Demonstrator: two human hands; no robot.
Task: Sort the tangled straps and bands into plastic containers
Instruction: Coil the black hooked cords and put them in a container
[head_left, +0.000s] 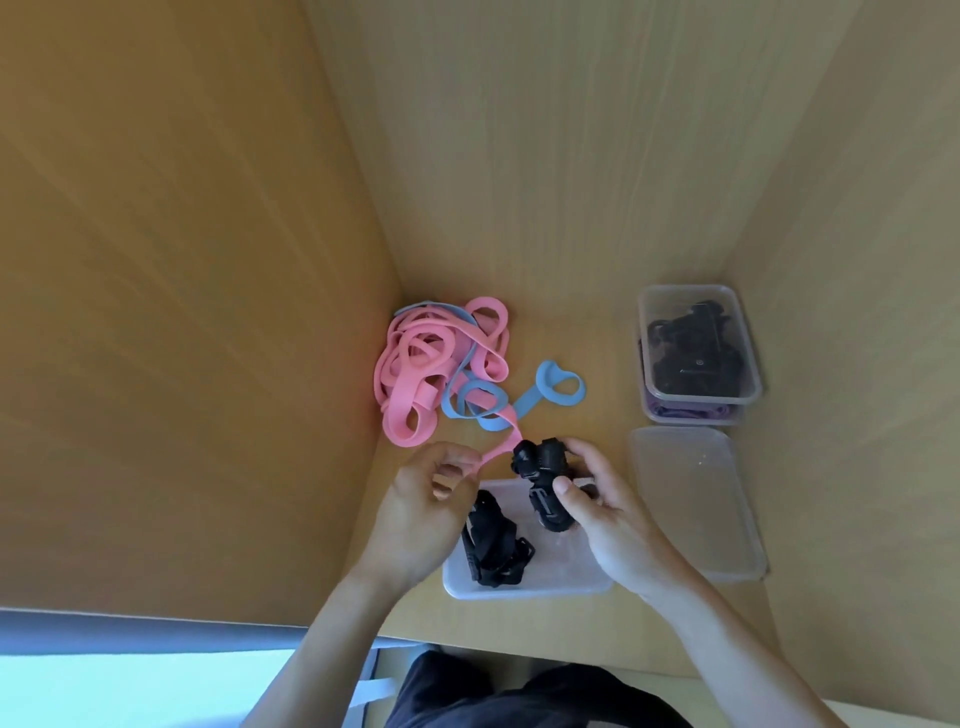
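Left grip (431, 493) curled, pinching the tail of a pink band (501, 448) that runs back to the pink-and-blue pile (431, 369) in the corner of the surface (571, 322). Right grip (597, 512) wrapped round a bundled black strap (540, 467), thumb on its buckle, held just above the near container (530, 587). I read the opposed holds as freeing strap from band, so it can join the second strap (491, 545) inside. Filled containers (756, 387) stacked right; loose lid (696, 499) nearer.
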